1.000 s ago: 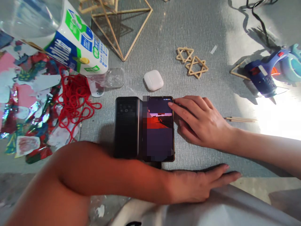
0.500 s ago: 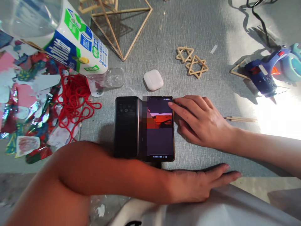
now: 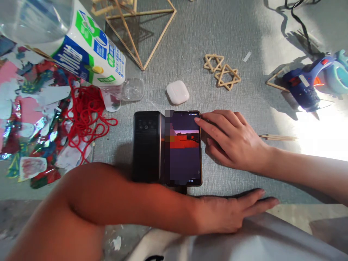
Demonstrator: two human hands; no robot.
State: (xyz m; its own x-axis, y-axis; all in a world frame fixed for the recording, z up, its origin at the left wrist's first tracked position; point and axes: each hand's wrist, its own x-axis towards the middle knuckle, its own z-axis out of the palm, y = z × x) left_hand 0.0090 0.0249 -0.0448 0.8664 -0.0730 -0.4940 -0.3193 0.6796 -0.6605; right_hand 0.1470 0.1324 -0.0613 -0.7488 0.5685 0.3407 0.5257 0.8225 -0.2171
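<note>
My left forearm crosses the front of the table, and my left hand (image 3: 225, 214) lies along the table edge near my body, its visible fingers stretched out, holding nothing. My right hand (image 3: 235, 139) rests on the table with fingers extended. One fingertip touches the upper right of a phone (image 3: 186, 163) lying face up, its screen lit with a reddish picture; part of the screen is pixelated. Close on its left is a black phone (image 3: 146, 152) showing its back and camera lenses. A white earbud case (image 3: 177, 92) sits just beyond both phones.
At left are a plastic bottle (image 3: 95, 59), red yarn (image 3: 85, 114) and colourful scraps (image 3: 32, 98). A wooden stick frame (image 3: 160, 38) stands at the back. Two small stick stars (image 3: 227, 77) lie right of centre, a blue glue gun (image 3: 301, 85) and loose sticks (image 3: 280, 137) farther right.
The picture on the lit phone's screen has changed, and so has the text at its bottom. Both hands stay where they were.
</note>
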